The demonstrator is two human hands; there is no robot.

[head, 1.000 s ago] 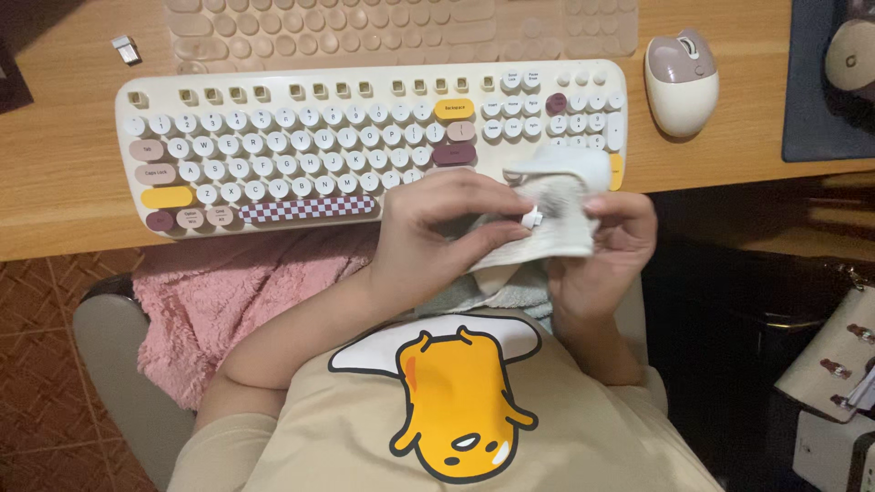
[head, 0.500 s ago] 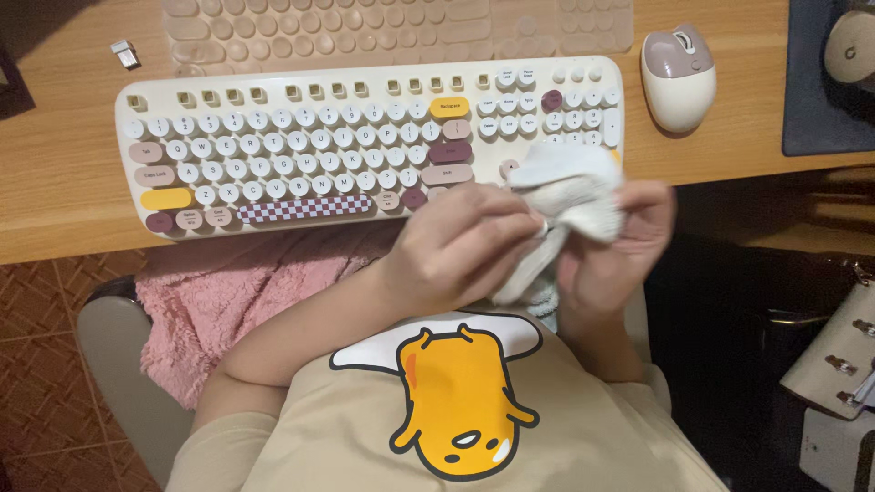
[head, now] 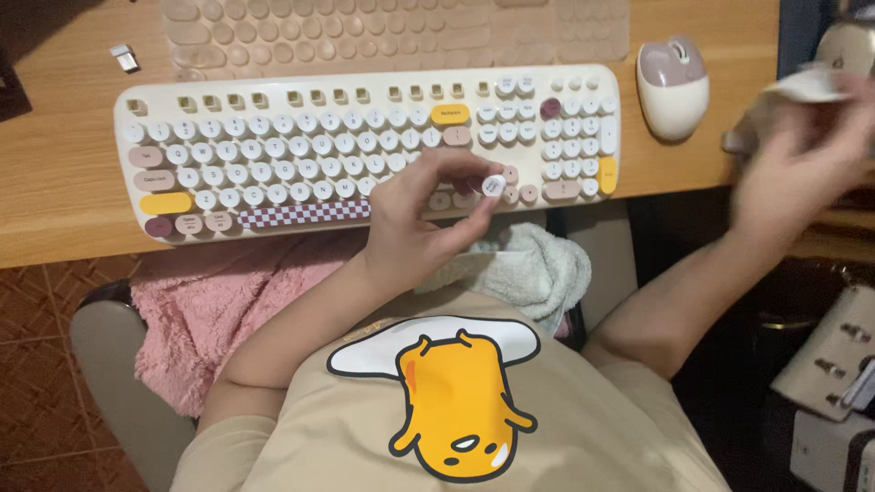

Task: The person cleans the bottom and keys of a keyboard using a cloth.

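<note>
My left hand (head: pixel 415 223) pinches a white keycap (head: pixel 493 186) just over the keyboard (head: pixel 273 137), empty slots at 12 o'clock; right hand (head: pixel 793 173), blurred, grips cloth (head: pixel 807 87) at 3 o'clock, farther off

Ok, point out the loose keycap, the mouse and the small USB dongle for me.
loose keycap (head: pixel 493 186): head view, on its round white top, pinched by the left hand.
mouse (head: pixel 673 98): head view, on its cream lower shell.
USB dongle (head: pixel 125 56): head view, on its silver body.

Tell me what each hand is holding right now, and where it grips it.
Left hand pinches a round white keycap by its edge in the fingertips. Right hand, blurred, grips a pale cloth in the fingers.
</note>
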